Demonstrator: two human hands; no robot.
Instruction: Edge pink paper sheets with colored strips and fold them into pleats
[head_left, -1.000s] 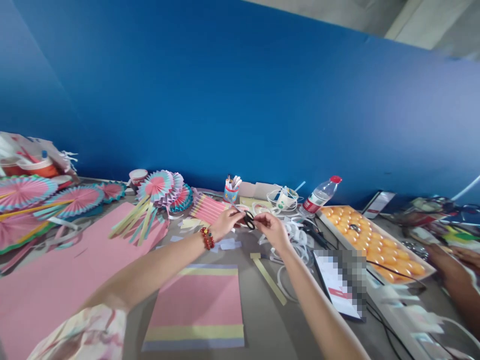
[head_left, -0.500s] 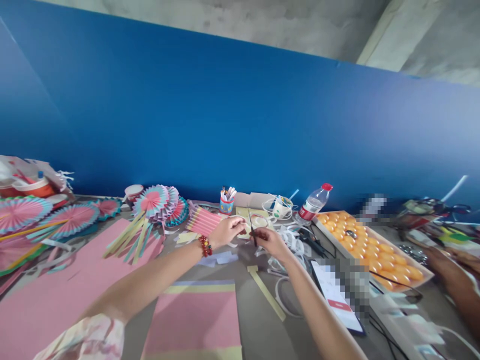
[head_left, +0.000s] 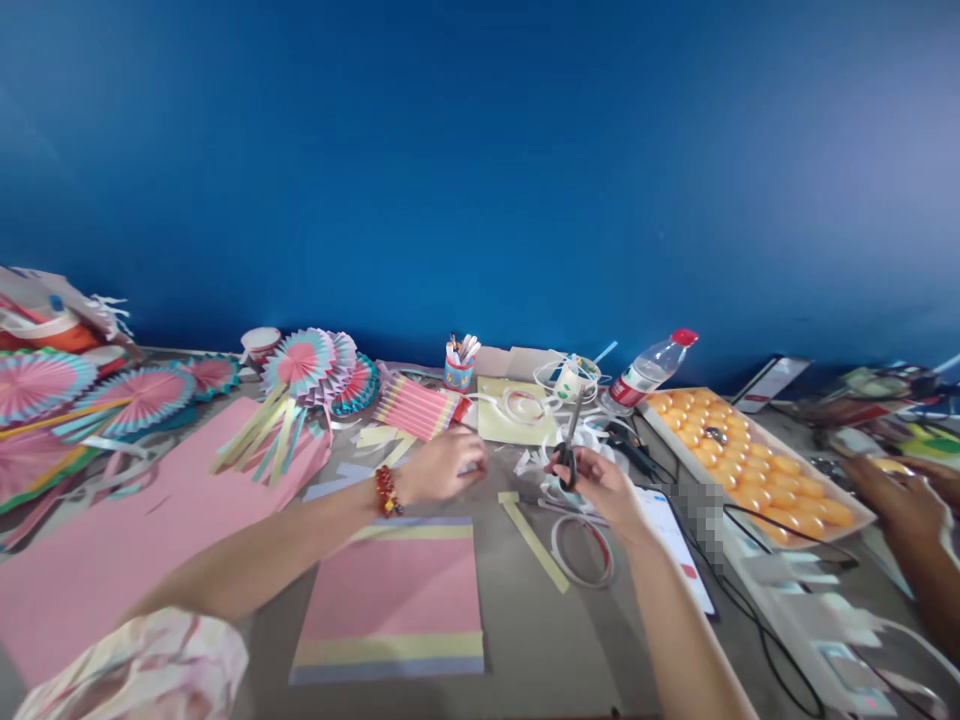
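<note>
My right hand (head_left: 600, 482) grips a pair of scissors (head_left: 574, 440) by the dark handles, with the blades pointing up and away. My left hand (head_left: 444, 464), with a beaded bracelet (head_left: 388, 490) at the wrist, hovers over the table. Its fingers are loosely bent and apart, and nothing shows in them. Closer to me lies a pink paper sheet (head_left: 397, 590) with yellow and lilac bands along its edges. Just right of it rests a yellow paper strip (head_left: 536, 545), near a roll of white tape (head_left: 583, 550).
Pleated paper fans (head_left: 300, 362) and a large pink sheet (head_left: 172, 510) lie left. At the back stand a pen cup (head_left: 459, 372) and a plastic bottle (head_left: 649, 372). To the right are a tray of orange balls (head_left: 750, 470), a phone (head_left: 679, 550), cables and another person's hand (head_left: 896, 500).
My hands have moved apart: the right, with the scissors, went right, and the left drew back slightly left. The camera has tilted down.
</note>
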